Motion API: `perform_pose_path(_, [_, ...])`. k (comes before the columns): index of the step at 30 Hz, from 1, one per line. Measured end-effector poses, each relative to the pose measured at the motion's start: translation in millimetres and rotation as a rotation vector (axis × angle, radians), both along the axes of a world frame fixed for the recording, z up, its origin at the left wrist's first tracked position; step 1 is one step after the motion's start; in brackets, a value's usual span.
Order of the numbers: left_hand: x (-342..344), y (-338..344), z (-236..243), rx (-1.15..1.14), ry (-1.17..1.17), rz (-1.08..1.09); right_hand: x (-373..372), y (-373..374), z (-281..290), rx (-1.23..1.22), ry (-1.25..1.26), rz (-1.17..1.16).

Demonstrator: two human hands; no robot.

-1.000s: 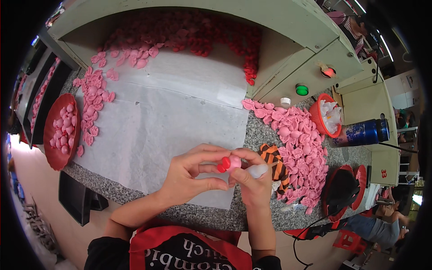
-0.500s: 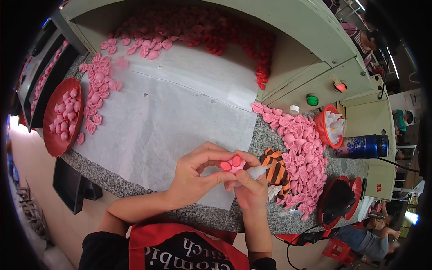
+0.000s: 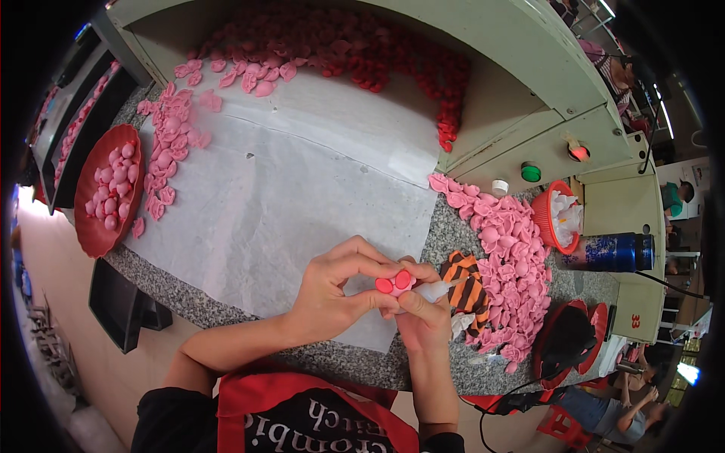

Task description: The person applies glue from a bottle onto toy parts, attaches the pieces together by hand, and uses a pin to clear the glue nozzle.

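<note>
At the near edge of the speckled granite tabletop (image 3: 189, 298), a person's left hand (image 3: 332, 298) pinched a small pink piece with two round red tips (image 3: 395, 283) between thumb and forefingers, just above the near edge of a white paper sheet (image 3: 287, 196). The right hand (image 3: 424, 321) was closed around a small clear applicator bottle (image 3: 432, 289), its nozzle touching the pink piece. Just beside the right hand lay an orange-and-black striped cloth (image 3: 467, 281). Toward the tabletop's right edge, a heap of pink moulded pieces (image 3: 510, 257) spread beside the cloth, with a dark red dish (image 3: 568, 343) at the near right corner. Farther right stood an orange basket (image 3: 545, 219) holding white scraps and a dark blue flask (image 3: 608, 253) lying on its side. At the left edge, a red oval tray (image 3: 89, 226) held more pink pieces, and a loose band of pink pieces (image 3: 170, 143) ran along the sheet's left side. At the far edge, red and pink pieces (image 3: 362, 53) were piled under a pale green machine housing (image 3: 521, 98), which carried a green button (image 3: 531, 173) and a red button (image 3: 579, 152).
</note>
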State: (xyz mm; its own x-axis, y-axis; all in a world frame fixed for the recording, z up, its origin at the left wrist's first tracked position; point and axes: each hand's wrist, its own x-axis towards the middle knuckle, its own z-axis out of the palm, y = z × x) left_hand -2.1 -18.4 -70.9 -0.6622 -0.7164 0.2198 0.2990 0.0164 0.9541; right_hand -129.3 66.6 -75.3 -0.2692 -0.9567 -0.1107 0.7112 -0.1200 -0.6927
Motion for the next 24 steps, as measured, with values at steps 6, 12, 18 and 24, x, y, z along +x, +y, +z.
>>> perform_pose_path(6, [-5,-3,2,-0.039,-0.017,0.077,4,-4,25,0.153,0.212,-0.066])
perform_pose_path(12, [-6,3,9,-0.097,-0.030,0.029,-12,0,13,0.109,0.206,-0.056])
perform_pose_path(18, [-4,-3,1,0.108,0.056,-0.060,2,1,13,0.101,0.264,-0.092])
perform_pose_path(24, [2,-17,1,0.527,0.177,-0.289,-21,7,24,0.166,0.511,-0.169])
